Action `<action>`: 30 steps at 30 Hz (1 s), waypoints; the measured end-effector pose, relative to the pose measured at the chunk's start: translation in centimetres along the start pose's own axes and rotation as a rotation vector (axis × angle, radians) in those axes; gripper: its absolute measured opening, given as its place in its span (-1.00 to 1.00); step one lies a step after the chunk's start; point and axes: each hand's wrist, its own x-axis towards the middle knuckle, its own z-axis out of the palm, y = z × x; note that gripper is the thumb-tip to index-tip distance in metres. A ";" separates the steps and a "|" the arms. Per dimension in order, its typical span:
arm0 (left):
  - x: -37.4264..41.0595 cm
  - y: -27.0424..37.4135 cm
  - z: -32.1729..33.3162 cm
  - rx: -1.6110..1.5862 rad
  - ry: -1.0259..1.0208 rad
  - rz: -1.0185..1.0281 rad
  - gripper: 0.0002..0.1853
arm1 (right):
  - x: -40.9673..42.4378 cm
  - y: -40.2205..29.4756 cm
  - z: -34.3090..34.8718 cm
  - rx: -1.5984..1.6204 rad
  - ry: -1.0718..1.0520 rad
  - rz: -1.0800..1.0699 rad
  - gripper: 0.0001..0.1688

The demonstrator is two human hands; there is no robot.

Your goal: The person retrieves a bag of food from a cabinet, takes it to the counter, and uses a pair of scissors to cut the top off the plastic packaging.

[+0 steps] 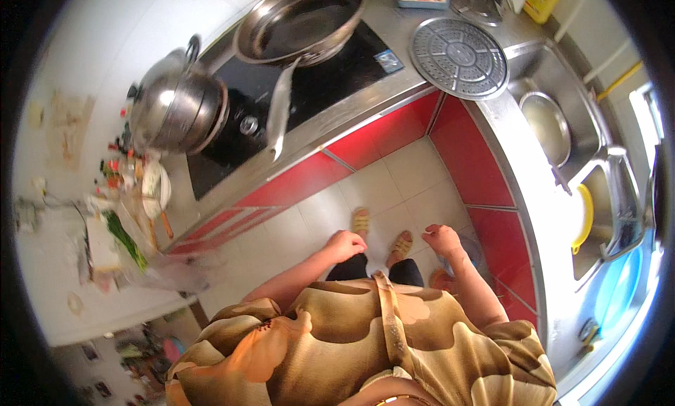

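My left hand (345, 245) hangs in front of my body over the tiled floor, fingers loosely curled, with nothing visible in it. To the right, my right hand (443, 240) is also in the air, its fingers bent and slightly apart; I see no object in its grasp. Both are away from the counter. Before me, a large frying pan (306, 23) rests on the black glass cooktop (337, 84), its long metal handle (282, 108) reaching over the front edge. A lidded steel pot (179, 110) stands at the cooktop's left end.
A perforated steamer plate (460, 58) lies at the counter corner. In the sink (577, 97) is a metal bowl (546, 126); a yellow-rimmed container (582, 219) sits nearer. Green vegetables (124, 240) and bottles (124, 168) are at left. Red cabinets (474, 147) border the floor (390, 179).
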 end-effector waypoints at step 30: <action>-43.8 -30.7 -3.8 -0.851 1.325 -0.606 -0.49 | -2.7 -56.0 44.0 -0.954 -1.038 -1.018 -0.52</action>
